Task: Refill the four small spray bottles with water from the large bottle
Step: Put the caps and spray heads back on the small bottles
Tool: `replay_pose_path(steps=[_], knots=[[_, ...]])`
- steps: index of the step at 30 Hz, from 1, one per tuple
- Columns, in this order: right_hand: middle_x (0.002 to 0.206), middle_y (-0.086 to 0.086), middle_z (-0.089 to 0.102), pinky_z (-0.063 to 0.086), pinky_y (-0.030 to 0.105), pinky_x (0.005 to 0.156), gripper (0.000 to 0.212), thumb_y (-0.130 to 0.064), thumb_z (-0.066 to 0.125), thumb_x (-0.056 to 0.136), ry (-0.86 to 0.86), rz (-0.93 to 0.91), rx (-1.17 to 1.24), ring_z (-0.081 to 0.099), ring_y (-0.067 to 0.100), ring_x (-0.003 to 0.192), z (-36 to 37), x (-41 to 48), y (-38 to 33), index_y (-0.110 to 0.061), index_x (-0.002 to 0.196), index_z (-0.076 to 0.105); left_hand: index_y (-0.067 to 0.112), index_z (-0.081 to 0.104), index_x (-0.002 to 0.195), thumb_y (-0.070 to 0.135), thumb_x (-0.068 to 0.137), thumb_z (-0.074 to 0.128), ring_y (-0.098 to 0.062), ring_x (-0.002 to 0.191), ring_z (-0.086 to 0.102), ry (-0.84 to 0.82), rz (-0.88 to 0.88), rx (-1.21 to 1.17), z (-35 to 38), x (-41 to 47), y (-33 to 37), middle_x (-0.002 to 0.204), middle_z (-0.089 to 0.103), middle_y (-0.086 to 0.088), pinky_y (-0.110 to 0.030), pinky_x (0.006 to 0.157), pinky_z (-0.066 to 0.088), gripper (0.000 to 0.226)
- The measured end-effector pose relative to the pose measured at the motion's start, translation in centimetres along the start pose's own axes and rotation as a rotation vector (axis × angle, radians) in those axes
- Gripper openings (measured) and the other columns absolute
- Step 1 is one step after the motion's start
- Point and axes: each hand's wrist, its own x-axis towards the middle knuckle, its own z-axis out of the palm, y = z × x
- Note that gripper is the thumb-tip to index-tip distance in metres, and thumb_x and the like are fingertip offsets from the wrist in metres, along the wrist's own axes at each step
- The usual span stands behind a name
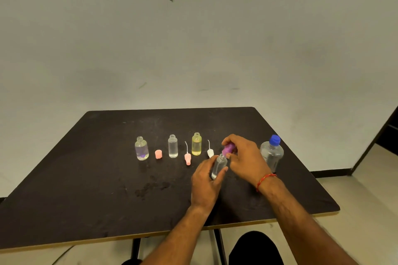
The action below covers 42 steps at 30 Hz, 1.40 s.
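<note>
Left hand [204,183] wrapped around small clear bottle [219,166], fingers closed on its body, thumb at the shoulder; held tilted and just off or at the table [97,189], cannot tell which. Grip low on the body, probably to brace it while the top is worked. Right hand [243,157] pinching purple spray cap [228,149] just above and beside the open neck, fingers narrow around the cap. Cap apart from the neck, so probably the unscrewing or lift-off step; could equally be going back on, cannot tell from this.

Three other small bottles standing upright in a row toward the left, all necks open: clear one with purplish bits at the bottom [141,149], clear one [173,146], yellow one [196,144]. Each holding some liquid. Removed tops lying beside their bottles, likely kept paired for easy refit: pink cap [158,154], pink sprayer with dip tube [187,158], white sprayer with dip tube [210,152].

Large bottle [271,154] upright at the right, just beyond the right hand, blue cap on; pouring not possible yet. Parked on the right side, handy for the right hand.

Judgement: prep stage, openings mostly done, last small bottle in hand. Next up likely setting the purple cap down and opening the large bottle. Risk: narrow necks, spill on pour; damp-looking marks already on the table near the middle.
</note>
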Motion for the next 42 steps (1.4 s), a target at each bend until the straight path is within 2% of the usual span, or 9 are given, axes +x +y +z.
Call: replay_pose_path(steps=[4,9,13,17,22,25,31,38,42], knots=[[0.099,-0.009,0.06,0.047,0.015,0.078,0.031,-0.005,0.072,0.08,-0.05,0.009,0.022,0.058,0.007,0.091,1.0,0.1,0.3,-0.027,0.098,0.06,0.033,0.061,0.126,0.048,0.092,0.064,-0.001,0.107,0.064,0.008,0.012,-0.014,-0.2,-0.1,0.4,0.112,0.063,0.025,-0.033,0.089,0.058,0.038],[0.099,-0.006,0.058,0.042,0.014,0.075,0.023,-0.011,0.071,0.083,-0.078,0.036,0.034,0.055,0.008,0.089,1.9,0.1,0.8,-0.024,0.099,0.061,0.034,0.061,0.127,0.061,0.09,0.058,-0.003,0.107,0.064,-0.015,0.008,-0.026,-0.2,-0.1,0.6,0.114,0.066,0.018,-0.033,0.089,0.058,0.046],[0.09,-0.008,0.059,0.04,0.013,0.067,0.015,-0.023,0.075,0.082,-0.033,0.089,0.06,0.055,0.008,0.081,2.3,0.2,1.3,-0.024,0.091,0.062,0.024,0.065,0.126,0.033,0.092,0.071,-0.001,0.104,0.063,-0.015,0.002,0.009,0.0,-0.1,0.2,0.112,0.067,0.014,-0.03,0.088,0.058,0.036],[0.092,-0.012,0.061,0.046,0.015,0.071,0.032,-0.04,0.078,0.077,0.023,0.118,0.118,0.057,0.006,0.081,3.0,-0.1,1.5,-0.025,0.1,0.062,0.02,0.067,0.123,0.024,0.091,0.074,-0.005,0.103,0.066,-0.009,-0.008,-0.019,0.1,0.0,-0.4,0.11,0.069,0.011,-0.033,0.087,0.058,0.032],[0.114,-0.009,0.064,0.054,0.026,0.087,0.054,-0.014,0.072,0.085,0.118,0.122,0.354,0.061,0.008,0.104,3.7,-1.0,1.7,-0.03,0.133,0.051,0.026,0.065,0.126,0.036,0.092,0.069,-0.004,0.105,0.065,-0.019,-0.022,-0.042,-0.1,0.0,0.0,0.112,0.068,0.014,-0.03,0.089,0.057,0.035],[0.107,-0.012,0.065,0.054,0.022,0.084,0.053,-0.005,0.07,0.084,0.168,0.135,0.396,0.063,0.005,0.101,4.0,-1.4,1.4,-0.034,0.125,0.054,0.026,0.065,0.127,0.034,0.092,0.07,-0.005,0.105,0.066,-0.029,-0.016,-0.043,-0.2,0.0,0.0,0.112,0.069,0.013,-0.028,0.089,0.057,0.036],[0.102,-0.01,0.064,0.053,0.019,0.081,0.046,-0.022,0.08,0.078,0.252,0.169,0.386,0.061,0.003,0.094,4.8,-1.4,1.4,-0.028,0.119,0.059,0.025,0.065,0.126,0.022,0.091,0.074,0.0,0.107,0.065,-0.011,-0.011,-0.027,-0.2,-0.1,0.1,0.113,0.069,0.014,-0.024,0.09,0.056,0.035],[0.114,-0.01,0.064,0.057,0.031,0.085,0.05,-0.006,0.07,0.085,0.203,0.145,0.432,0.062,0.005,0.104,5.0,-1.6,1.7,-0.031,0.125,0.057,0.032,0.061,0.127,0.026,0.092,0.072,0.003,0.109,0.063,-0.023,0.001,-0.026,-0.4,-0.1,0.6,0.115,0.067,0.019,-0.017,0.091,0.052,0.038],[0.106,-0.01,0.065,0.055,0.021,0.081,0.044,-0.013,0.078,0.079,0.251,0.154,0.416,0.061,0.002,0.096,4.9,-1.5,1.5,-0.031,0.115,0.06,0.024,0.063,0.13,0.023,0.09,0.074,0.005,0.113,0.061,-0.021,-0.012,-0.001,-0.2,-0.1,0.2,0.121,0.068,0.013,-0.019,0.096,0.052,0.041]])
